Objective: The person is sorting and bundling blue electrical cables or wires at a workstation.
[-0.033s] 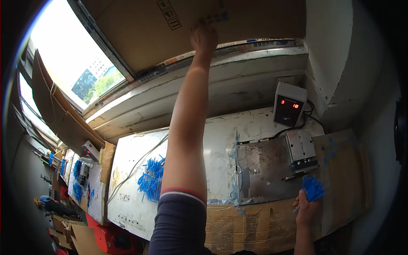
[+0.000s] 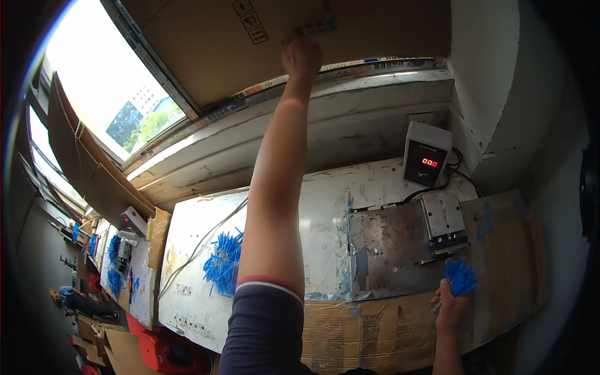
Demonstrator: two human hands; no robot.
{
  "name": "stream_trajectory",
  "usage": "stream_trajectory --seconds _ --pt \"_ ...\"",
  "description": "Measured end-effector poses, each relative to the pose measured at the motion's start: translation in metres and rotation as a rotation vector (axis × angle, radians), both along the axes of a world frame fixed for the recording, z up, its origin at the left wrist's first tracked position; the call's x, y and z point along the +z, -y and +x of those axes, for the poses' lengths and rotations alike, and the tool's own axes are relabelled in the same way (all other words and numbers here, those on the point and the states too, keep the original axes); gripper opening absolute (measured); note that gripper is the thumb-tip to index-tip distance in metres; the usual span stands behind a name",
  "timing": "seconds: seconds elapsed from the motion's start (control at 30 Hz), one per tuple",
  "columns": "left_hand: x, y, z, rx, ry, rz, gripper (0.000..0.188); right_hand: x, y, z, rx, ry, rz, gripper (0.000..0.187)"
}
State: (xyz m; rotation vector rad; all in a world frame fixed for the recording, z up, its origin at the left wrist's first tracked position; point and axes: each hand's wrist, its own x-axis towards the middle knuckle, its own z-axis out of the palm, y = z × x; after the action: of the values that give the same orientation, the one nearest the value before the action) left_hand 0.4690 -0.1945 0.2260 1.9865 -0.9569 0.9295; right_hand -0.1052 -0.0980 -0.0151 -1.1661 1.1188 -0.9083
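Observation:
My left hand (image 2: 302,57) is stretched far forward and raised against a large brown cardboard sheet (image 2: 375,28) at the window. Its fingers look curled, and what they hold, if anything, is hidden. Low on the right, my right hand (image 2: 452,307) is closed around a bundle of thin blue strips (image 2: 461,277), which fan out above the fist. Just beyond this bundle stands a small metal block fixture (image 2: 442,215), fixed on a dark stained metal plate (image 2: 384,250). On the white tabletop, partly behind my left arm, lies a loose pile of blue strips (image 2: 222,264).
A white box with a red digital display (image 2: 427,154) stands at the back right, its black cable running behind the fixture. Taped cardboard (image 2: 387,331) covers the table's front edge. At the left are another worktable (image 2: 140,281), a red stool (image 2: 159,353) and a distant person (image 2: 84,303).
The red digits on the display box have changed. Both hands and the blue bundle stay where they were.

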Motion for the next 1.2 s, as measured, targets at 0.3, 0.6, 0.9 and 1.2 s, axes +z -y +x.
stream_trajectory --seconds 0.3,0.6,0.9,1.2 --pt "0.024 -0.024 -0.003 0.106 0.347 -0.111 0.017 -0.002 0.0 0.003 0.022 0.013 -0.001 0.007" --pt "0.034 0.003 -0.023 0.035 0.502 -0.116 0.011 0.0 0.0 0.0 0.005 0.025 0.018 0.006" --pt "0.039 -0.016 -0.046 -0.04 0.387 -0.052 0.018 -0.009 0.007 -0.005 0.06 0.121 0.035 0.008" --pt "0.034 -0.027 -0.092 -0.105 0.255 0.185 0.016 -0.01 0.002 -0.008 0.067 0.127 0.009 0.013"
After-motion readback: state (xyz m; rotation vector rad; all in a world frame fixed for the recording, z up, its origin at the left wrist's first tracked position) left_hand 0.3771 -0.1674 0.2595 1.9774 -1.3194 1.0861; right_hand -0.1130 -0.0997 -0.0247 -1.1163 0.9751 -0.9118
